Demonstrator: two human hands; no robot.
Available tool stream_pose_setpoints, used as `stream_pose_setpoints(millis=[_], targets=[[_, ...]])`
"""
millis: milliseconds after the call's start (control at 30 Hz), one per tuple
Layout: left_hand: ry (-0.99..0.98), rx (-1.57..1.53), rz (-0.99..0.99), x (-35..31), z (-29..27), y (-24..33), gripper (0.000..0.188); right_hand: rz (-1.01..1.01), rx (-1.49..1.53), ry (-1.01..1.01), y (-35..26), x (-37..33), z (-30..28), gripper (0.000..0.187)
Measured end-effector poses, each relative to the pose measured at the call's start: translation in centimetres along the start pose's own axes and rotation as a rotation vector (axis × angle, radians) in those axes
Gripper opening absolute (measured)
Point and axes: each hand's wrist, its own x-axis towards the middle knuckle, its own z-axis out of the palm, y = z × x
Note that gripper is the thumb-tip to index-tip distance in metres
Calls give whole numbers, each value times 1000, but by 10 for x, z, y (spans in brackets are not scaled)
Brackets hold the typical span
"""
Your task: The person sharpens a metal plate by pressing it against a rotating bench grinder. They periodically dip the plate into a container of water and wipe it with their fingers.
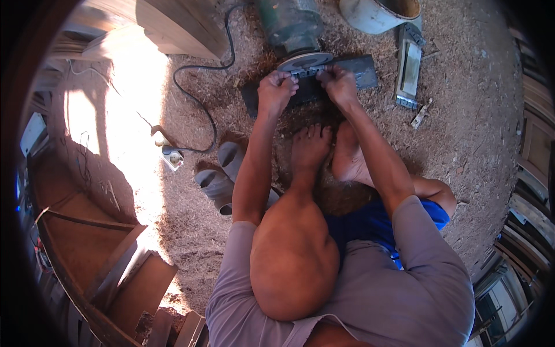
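"One narrow metal strip (308, 72) right by the grinding disc (305, 59), over a dark board (365, 70). How's it held?"

"Pinched near both ends, left hand (276, 91) on one, right hand (340, 88) on the other, fingers curled in tight. Can't tell if it's actually touching the disc."

"Tips?"

"I'd keep it level, go light and even, and mind those fingertips, they're super close to the disc."

"Any containers around?"

"Yep, a whitish bucket (369, 18) near the green motor (291, 23). Inside looks dim, can't make out any contents."
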Motion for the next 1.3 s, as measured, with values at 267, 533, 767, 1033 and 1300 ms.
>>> stream_pose_setpoints(millis=[267, 533, 767, 1033, 1300], targets=[[11, -12, -29, -1, 4, 5, 14, -6, -39, 78, 1, 1, 4, 26], [11, -27, -31, 1, 6, 5, 15, 58, -41, 121, 6, 4, 9, 31], [10, -80, -26, 1, 3, 1, 15, 90, 9, 107, 17, 9, 12, 34], [10, -151, -36, -2, 0, 6, 15, 93, -94, 103, 9, 7, 15, 34], [26, -121, -36, -1, 4, 7, 14, 134, 52, 89, 8, 6, 12, 32]])
